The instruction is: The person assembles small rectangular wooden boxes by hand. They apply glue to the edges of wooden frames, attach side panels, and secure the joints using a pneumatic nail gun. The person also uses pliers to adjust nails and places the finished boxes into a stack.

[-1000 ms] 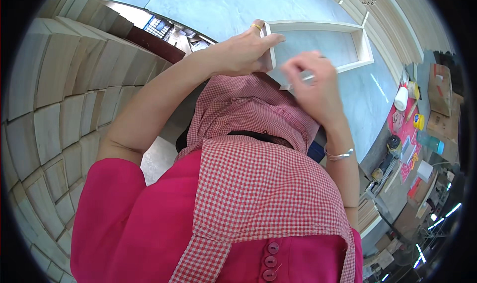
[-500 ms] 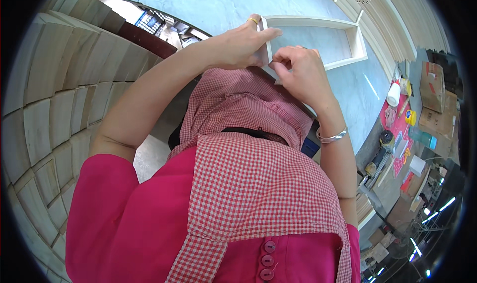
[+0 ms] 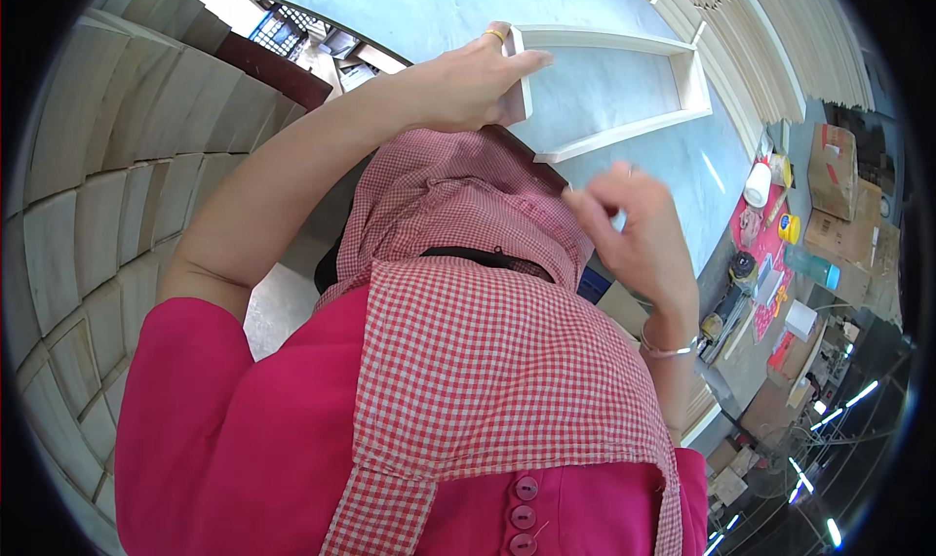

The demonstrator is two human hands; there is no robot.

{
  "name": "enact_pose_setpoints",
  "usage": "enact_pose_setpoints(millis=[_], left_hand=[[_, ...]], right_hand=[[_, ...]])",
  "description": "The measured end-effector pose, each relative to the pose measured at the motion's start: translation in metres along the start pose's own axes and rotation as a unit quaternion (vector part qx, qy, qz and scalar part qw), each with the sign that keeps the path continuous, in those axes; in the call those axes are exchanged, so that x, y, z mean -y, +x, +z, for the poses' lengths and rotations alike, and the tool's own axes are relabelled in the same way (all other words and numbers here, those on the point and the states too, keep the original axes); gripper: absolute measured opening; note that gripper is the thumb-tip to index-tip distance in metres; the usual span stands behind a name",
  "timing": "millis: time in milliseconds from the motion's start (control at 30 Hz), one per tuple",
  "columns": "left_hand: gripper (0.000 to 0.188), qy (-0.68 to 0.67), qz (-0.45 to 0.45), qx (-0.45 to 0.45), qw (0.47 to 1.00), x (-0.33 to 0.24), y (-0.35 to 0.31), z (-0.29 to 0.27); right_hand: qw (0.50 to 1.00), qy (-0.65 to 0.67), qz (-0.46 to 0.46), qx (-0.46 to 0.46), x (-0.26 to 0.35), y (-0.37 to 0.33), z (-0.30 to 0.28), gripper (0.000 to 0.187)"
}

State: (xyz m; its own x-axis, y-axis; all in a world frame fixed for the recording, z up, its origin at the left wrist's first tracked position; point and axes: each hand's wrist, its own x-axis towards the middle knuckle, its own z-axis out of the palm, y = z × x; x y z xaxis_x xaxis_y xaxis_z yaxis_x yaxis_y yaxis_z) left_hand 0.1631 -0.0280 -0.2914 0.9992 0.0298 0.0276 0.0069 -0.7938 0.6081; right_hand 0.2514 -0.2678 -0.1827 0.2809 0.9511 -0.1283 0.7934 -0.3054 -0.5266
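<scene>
We noted a wall of stacked wooden blocks [image 3: 117,205] at the left of the view and a pale blue-grey tabletop [image 3: 439,10] at upper centre. Bundled wooden strips [image 3: 819,39] lay at upper right. The four-sided wooden frame [image 3: 624,135] was at upper centre, over the tabletop; we found its lower left corner open, the two sides apart. The left hand [image 3: 478,83] pinched its left side between thumb and fingers. The right hand [image 3: 639,224], right of centre and apart from it, was blurred, fingers curled; we could not tell whether they pinched anything. We recorded a white bottle [image 3: 758,183] at right and a gold ring [image 3: 495,35] at upper centre
</scene>
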Motion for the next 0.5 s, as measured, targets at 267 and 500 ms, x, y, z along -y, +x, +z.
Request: enact_pose_setpoints(millis=[267,500], left_hand=[[0.077,0.240,0.127,-0.111,0.956,-0.004,0.000,-0.016],[0.052,0.165,0.219,0.016,0.962,0.003,0.015,-0.029]], right_hand=[[0.979,0.017,0.057,-0.196,-0.022,-0.004,0.019,0.031],[0.975,-0.021,-0.053,-0.214,-0.057,0.023,0.049,0.033]])
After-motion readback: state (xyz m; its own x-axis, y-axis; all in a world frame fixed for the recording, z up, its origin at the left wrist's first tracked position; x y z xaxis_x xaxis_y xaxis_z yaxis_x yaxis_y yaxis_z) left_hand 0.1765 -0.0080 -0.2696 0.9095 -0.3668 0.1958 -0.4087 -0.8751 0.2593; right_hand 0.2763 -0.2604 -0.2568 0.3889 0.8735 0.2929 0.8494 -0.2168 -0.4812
